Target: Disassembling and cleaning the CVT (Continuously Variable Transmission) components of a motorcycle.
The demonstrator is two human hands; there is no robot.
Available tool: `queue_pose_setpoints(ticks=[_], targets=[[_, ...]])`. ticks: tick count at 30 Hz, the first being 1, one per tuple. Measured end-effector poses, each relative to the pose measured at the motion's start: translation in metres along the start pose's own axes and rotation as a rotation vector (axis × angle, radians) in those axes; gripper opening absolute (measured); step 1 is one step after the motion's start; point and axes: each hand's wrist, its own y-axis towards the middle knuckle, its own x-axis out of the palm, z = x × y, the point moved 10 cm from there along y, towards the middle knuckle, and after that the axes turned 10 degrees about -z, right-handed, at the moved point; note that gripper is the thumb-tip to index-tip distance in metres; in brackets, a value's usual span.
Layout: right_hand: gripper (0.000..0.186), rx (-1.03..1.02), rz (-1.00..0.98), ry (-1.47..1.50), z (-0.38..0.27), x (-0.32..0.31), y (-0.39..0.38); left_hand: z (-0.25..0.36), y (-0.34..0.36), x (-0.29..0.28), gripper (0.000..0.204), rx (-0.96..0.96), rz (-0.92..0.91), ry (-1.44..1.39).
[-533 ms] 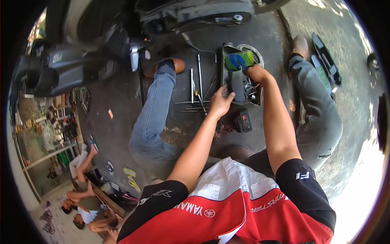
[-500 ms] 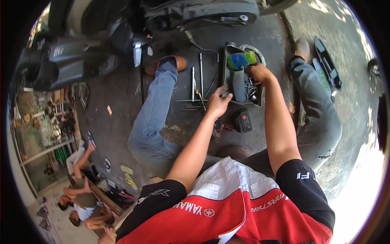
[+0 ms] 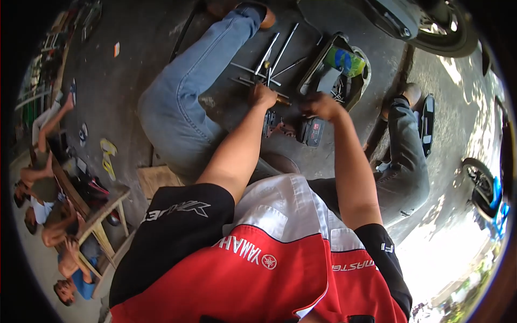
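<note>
My left hand [image 3: 263, 97] is closed around a brownish cylindrical tool piece [image 3: 283, 100], just above a dark power tool [image 3: 272, 125]. My right hand [image 3: 320, 107] has curled fingers over the top of a black battery [image 3: 309, 134]; what they hold, if anything, is hidden. Several metal rods and T-handle tools [image 3: 285, 46] lie beyond my left hand. Beside them, up and right, an open tray [image 3: 364, 78] holds a grey pouch [image 3: 327, 81], a green-and-blue packet [image 3: 350, 63] and small metal tools.
My legs [image 3: 204, 70] flank the tools. A scooter [image 3: 409, 19] stands beyond the tray; a dark case [image 3: 427, 124] lies outside my right leg. Another wheel [image 3: 479, 183] is at far right. People [image 3: 75, 274] sit at a wooden bench [image 3: 116, 204] at left, near yellow sandals [image 3: 107, 159].
My right hand has come out of the tray toward the battery. My left hand has left the tray's side and now grips a piece among the tools. The view has shifted.
</note>
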Motion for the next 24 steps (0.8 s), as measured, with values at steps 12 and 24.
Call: queue_pose_setpoints(ticks=[12,24], targets=[[0.093,0.738,-0.330,0.188,-0.082,0.078,0.041,-0.034,-0.015,0.026,0.040,-0.127,-0.390,0.134],[0.062,0.849,-0.069,0.215,-0.069,-0.056,-0.030,0.148,-0.040,0.029,0.042,0.724,-0.632,-0.140]])
